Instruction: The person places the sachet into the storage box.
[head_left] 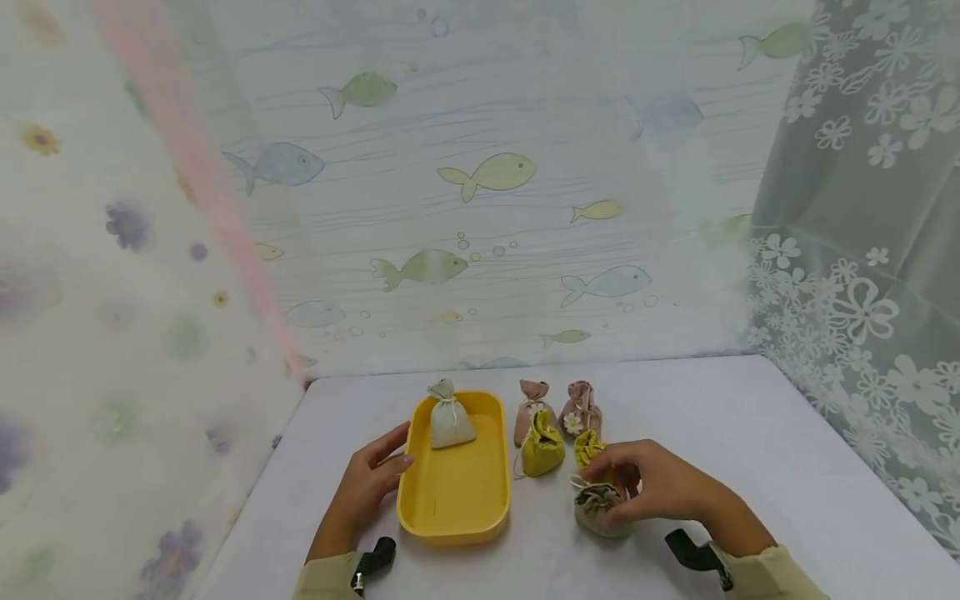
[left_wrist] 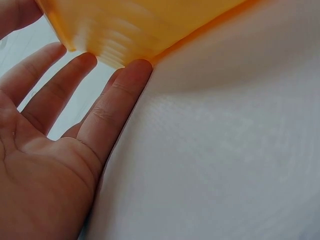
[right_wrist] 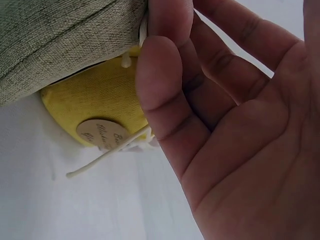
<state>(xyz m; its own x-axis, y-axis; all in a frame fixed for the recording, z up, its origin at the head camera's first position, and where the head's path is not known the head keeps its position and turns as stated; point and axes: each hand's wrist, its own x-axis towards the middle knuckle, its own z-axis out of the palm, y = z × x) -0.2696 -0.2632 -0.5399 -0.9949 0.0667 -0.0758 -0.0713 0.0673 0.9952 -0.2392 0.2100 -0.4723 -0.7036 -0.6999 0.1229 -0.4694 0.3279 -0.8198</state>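
Observation:
In the head view the left hand (head_left: 363, 485) touches the left side of a yellow tray (head_left: 405, 500), thumb at the rim. Its fingers look nearly straight in the left wrist view, with fingertips against the tray wall (left_wrist: 145, 25). A pale pouch (head_left: 452, 423) lies at the tray's far end. The right hand (head_left: 663, 487) pinches the gathered neck of a grey-green pouch (head_left: 591, 518) right of the tray. Just behind it is a yellow pouch (head_left: 587, 447), partly hidden by the hand; the right wrist view shows its round tag (right_wrist: 100, 134).
Another yellow pouch (head_left: 543, 450) stands between the tray and the right hand. Behind are two pink pouches (head_left: 522, 423) (head_left: 592, 412), the right one with a white flower. A white cloth covers the table (head_left: 697, 417); patterned curtains hang behind and at both sides.

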